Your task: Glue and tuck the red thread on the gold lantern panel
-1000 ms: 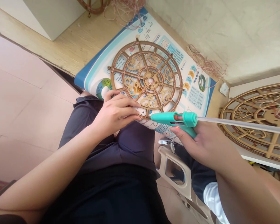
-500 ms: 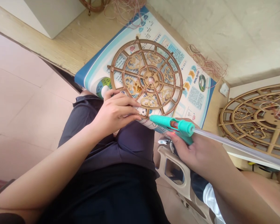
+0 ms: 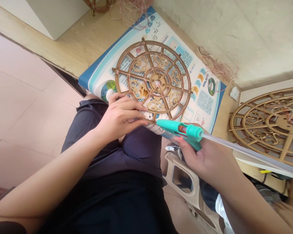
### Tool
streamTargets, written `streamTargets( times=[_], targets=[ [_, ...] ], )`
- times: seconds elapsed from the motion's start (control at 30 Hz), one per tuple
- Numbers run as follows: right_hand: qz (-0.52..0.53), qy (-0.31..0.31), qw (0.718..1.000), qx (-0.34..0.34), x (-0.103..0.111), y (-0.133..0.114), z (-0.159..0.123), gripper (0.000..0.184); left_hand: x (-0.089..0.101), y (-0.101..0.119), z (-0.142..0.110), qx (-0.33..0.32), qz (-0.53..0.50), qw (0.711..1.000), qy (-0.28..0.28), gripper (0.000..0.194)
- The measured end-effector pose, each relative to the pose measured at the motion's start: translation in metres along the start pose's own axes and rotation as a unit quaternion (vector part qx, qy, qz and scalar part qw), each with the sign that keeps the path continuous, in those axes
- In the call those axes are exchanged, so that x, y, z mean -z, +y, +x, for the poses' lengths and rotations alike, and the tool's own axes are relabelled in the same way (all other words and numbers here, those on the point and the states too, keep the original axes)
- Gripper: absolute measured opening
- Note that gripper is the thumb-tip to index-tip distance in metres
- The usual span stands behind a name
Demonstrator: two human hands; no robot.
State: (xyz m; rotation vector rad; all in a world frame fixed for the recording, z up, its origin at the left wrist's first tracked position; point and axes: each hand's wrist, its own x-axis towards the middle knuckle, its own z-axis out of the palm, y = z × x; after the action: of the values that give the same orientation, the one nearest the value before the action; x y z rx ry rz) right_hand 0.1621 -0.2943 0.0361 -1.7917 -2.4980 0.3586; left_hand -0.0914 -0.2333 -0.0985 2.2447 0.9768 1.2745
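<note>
A round, gold-brown openwork wheel frame (image 3: 150, 58) with spokes and scroll ornaments lies on a printed poster (image 3: 95, 73). Thin copper-coloured wire runs along its rings. At the near left edge of the frame, my left hand (image 3: 123, 113) grips the rim with thumb and fingers. My right hand (image 3: 205, 159) is wrapped round a teal hot glue gun (image 3: 178, 128), whose small red light glows by my thumb. A long clear glue stick (image 3: 224, 143) sticks out of its back. The gun's nozzle is at the frame's near rim; whether it touches cannot be made out.
A second gold-brown wheel frame (image 3: 266, 126) lies at the right. Tangled pinkish wire (image 3: 219, 68) rests by the wall, with more wire (image 3: 134, 8) at the back. A white box (image 3: 51, 16) stands at the back left. A beige plastic chair (image 3: 183, 175) and another person's hand (image 3: 286, 213) are at lower right.
My hands, the glue gun and the wheel frame are nearly still. At lower right the other person's arm has drawn down and away, uncovering a yellow item and dark things.
</note>
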Motion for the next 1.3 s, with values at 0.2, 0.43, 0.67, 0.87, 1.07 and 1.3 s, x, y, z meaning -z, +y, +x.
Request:
streamTargets(
  times=[0.2,0.43,0.67,0.87,1.07,1.3],
  targets=[
    [0.015,0.016,0.999,0.031,0.000,0.007,0.002,0.026,0.001,0.001,0.000,0.007,-0.005,1.000,-0.007,0.014],
    [0.061,0.026,0.996,0.064,0.007,0.019,0.004,0.016,0.002,0.002,0.000,0.031,-0.023,0.999,-0.009,0.015],
    [0.111,0.040,0.990,0.073,-0.007,0.016,0.001,0.007,0.017,-0.001,0.004,0.021,-0.035,0.997,-0.068,0.013],
    [0.121,0.057,0.984,0.114,-0.024,0.013,0.004,0.004,0.024,-0.001,0.006,0.026,-0.030,0.995,-0.095,0.016],
    [0.096,0.068,0.985,0.128,-0.030,0.012,0.006,0.008,0.026,-0.001,0.008,0.027,-0.032,0.994,-0.098,0.014],
    [0.087,0.051,0.988,0.116,-0.030,0.009,0.007,0.012,0.028,-0.002,0.007,0.013,-0.030,0.995,-0.099,0.013]
  ],
)
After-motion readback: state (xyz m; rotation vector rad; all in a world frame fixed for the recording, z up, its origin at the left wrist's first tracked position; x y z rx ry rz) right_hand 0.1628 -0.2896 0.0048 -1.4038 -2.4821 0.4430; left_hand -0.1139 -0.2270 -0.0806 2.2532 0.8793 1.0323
